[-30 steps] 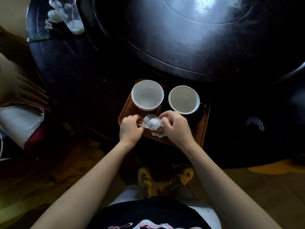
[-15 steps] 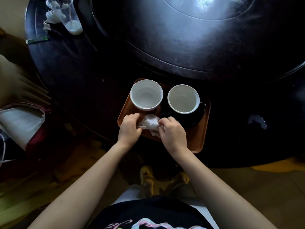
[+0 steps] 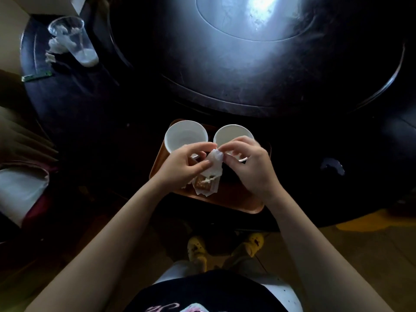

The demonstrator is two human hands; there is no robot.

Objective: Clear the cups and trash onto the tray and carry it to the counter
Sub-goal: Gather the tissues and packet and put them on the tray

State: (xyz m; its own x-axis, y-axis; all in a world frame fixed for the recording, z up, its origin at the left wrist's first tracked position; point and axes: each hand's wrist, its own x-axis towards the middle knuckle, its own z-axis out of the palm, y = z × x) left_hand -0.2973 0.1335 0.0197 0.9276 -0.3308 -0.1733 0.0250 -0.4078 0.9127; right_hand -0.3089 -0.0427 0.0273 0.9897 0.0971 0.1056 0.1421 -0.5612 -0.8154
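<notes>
An orange-brown tray [image 3: 238,201] lies on the near edge of the dark round table [image 3: 247,91]. Two white cups stand on it, one at the left [image 3: 185,136] and one at the right [image 3: 231,132], the right one partly behind my fingers. My left hand [image 3: 182,165] and my right hand [image 3: 249,165] are raised above the tray and both pinch a crumpled white napkin [image 3: 215,163]. Below it on the tray lies a clear wrapper with a brown biscuit [image 3: 203,184]. A clear plastic cup [image 3: 74,40] with milky dregs stands at the table's far left.
Crumpled white tissue [image 3: 54,47] and a green strip [image 3: 36,76] lie by the plastic cup. A scrap of white trash [image 3: 332,165] sits on the table to the right. A chair with a white and red bag [image 3: 20,194] stands at left. My yellow shoes [image 3: 198,248] are below.
Both hands have lifted off the tray, raising the napkin in front of the cups. The biscuit wrapper now shows beneath it. The camera has come closer.
</notes>
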